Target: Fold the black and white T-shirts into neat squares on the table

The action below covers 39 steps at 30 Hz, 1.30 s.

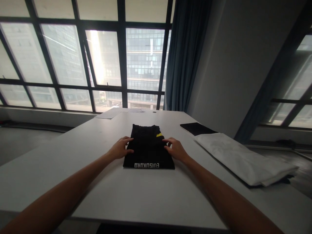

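A black folded T-shirt lies flat on the white table. It has a yellow patch near its far right corner and white lettering, upside down to me, along its near edge. At its left edge rests my left hand, thumb and fingers apart, fingertips on the cloth. My right hand touches the right edge in the same way, its fingers spread from the thumb. Neither hand is closed around the fabric.
To the right, a white folded cloth lies over something dark at the table's edge. Behind it sits a flat black item. Sheets of paper lie at the far end of the white table, near the windows and a blue curtain.
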Tool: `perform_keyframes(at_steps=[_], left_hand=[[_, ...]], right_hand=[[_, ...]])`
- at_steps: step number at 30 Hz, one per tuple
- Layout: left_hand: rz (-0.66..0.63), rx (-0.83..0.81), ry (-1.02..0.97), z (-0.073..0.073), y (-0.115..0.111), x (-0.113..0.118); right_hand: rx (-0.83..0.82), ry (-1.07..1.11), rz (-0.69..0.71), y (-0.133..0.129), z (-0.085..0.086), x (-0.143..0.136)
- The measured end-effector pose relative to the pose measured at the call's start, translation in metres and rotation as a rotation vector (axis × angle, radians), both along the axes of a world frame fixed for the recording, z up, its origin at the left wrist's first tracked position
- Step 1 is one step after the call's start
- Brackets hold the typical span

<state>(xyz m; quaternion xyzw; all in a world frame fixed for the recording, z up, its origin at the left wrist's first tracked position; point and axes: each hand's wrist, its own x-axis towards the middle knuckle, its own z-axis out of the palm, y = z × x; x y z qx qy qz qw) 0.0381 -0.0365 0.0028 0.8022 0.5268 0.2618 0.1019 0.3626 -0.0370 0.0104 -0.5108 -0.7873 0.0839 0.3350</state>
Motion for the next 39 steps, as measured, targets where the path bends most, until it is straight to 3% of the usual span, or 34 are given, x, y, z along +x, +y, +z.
perform_keyframes(at_steps=[4,7,10,13,15,18,30,36,39], left_hand=[[0.039,-0.013,0.150,-0.002,-0.002,-0.002],[0.042,0.075,0.219,-0.002,-0.010,0.007],[-0.092,0.133,0.234,-0.008,-0.018,0.023],[-0.214,-0.003,0.295,-0.019,-0.023,0.034],[-0.235,-0.078,0.325,-0.025,-0.025,0.035],[-0.226,-0.123,0.347,-0.026,-0.026,0.033],[-0.209,-0.152,0.332,-0.025,-0.007,0.006],[-0.322,-0.172,0.186,-0.003,0.001,-0.029],[-0.332,-0.105,0.142,0.002,0.005,-0.040]], right_hand=[[-0.052,-0.173,-0.110,-0.005,-0.001,-0.001],[-0.042,-0.306,-0.165,-0.012,-0.002,-0.009],[-0.001,-0.344,-0.030,-0.018,-0.004,-0.019],[-0.177,-0.433,0.132,-0.021,-0.010,-0.023],[-0.303,-0.470,0.160,-0.021,-0.014,-0.022],[-0.363,-0.492,0.156,-0.022,-0.016,-0.020],[-0.386,-0.454,0.168,-0.020,-0.015,-0.012],[-0.223,-0.345,0.049,-0.008,-0.006,0.017],[-0.146,-0.321,0.083,-0.002,-0.002,0.032]])
